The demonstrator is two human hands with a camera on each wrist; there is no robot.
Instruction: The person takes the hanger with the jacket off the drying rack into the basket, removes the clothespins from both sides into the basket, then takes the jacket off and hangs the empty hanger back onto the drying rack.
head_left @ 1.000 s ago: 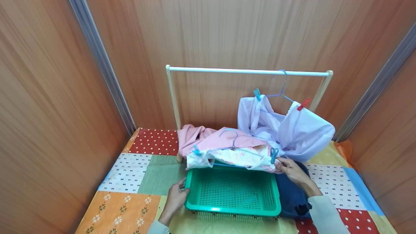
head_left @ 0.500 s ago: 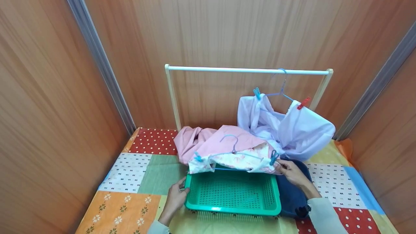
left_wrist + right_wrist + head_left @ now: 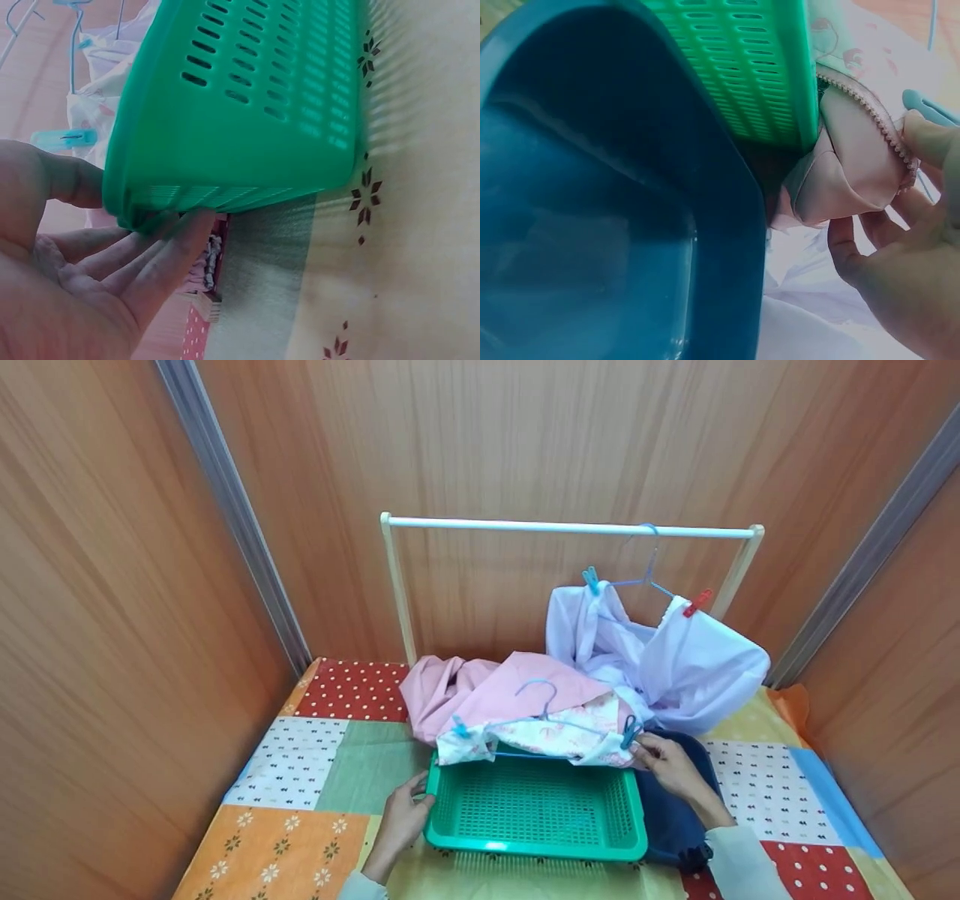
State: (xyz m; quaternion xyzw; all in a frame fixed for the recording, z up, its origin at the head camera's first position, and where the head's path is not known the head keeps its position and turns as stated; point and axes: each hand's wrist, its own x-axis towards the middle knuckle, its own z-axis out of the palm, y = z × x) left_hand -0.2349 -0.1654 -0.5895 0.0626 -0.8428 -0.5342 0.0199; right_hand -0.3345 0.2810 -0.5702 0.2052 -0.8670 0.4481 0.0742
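Note:
A pink garment (image 3: 517,690) with a floral white lining lies across the back of the green basket (image 3: 540,847). It is clipped to a blue wire hanger (image 3: 529,755) by a light blue clothes peg (image 3: 460,727) and a darker blue one (image 3: 628,732). My right hand (image 3: 667,766) pinches the garment's beaded edge (image 3: 874,109) beside the darker peg, thumb on one side and fingers on the other. At the basket's left wall, my left hand (image 3: 403,814) grips the rim, thumb over it and fingers against the outside.
Behind stands a rack with a white rail (image 3: 510,524). A pale lilac garment (image 3: 705,667) hangs there on another hanger, held by a red peg (image 3: 697,603) and a blue peg (image 3: 591,580). A dark blue tub (image 3: 667,817) sits right of the basket, on a patchwork cloth (image 3: 277,840).
The pink garment and its hanger have sunk slightly toward me over the basket's back edge, and the hanger's hook has moved lower. My left hand has stayed at the basket rim.

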